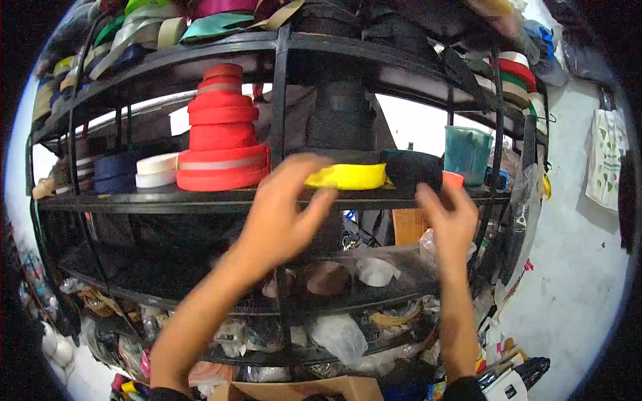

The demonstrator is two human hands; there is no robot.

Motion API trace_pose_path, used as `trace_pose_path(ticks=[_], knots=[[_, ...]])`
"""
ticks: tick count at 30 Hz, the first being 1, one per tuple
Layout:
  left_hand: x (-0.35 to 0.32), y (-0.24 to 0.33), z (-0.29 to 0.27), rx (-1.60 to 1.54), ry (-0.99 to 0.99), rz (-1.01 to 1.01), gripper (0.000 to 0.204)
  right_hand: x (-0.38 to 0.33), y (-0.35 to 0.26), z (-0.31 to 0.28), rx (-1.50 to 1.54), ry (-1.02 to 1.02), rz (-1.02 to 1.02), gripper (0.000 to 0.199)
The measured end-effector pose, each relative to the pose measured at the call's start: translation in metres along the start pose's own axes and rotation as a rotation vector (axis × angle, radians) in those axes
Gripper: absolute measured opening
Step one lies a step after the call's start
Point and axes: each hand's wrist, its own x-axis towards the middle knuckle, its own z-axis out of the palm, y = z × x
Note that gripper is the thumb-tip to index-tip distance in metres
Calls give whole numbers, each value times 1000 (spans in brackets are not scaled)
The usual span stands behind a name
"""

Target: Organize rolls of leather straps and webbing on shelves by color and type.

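My left hand (286, 204) is at the left end of a flat yellow roll of strap (351, 176), with fingers over its top and thumb below its front. The roll is at the front of the middle shelf, and motion blurs the hand slightly. My right hand (449, 217) is raised just right of a wide black roll (413, 171), its thumb and fingers apart with nothing between them. Just behind those fingertips shows a small orange roll or cup (453, 178), partly hidden. A stack of black rolls (341, 120) stands behind the yellow one.
Red rolls (223, 137) are stacked left of a black upright post (281, 100). White rolls (157, 172) and navy rolls (114, 174) sit farther left. A green bucket (467, 155) stands right. Below are a brown roll (328, 277), plastic bags (339, 339) and a cardboard box (301, 389).
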Motion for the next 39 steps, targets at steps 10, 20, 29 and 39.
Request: trace_pose_path(ticks=[10,20,29,39], knots=[[165,-82,46,450,140,75,30,197,31,100,-333,160,-604,29],[173,-97,55,377,79,33,30,205,16,139,-236,77,-521,32],[167,-96,59,250,216,-30,32,204,3,136,56,-91,-173,38],[167,-91,47,232,37,-118,37,204,2,144,136,-106,45,44]])
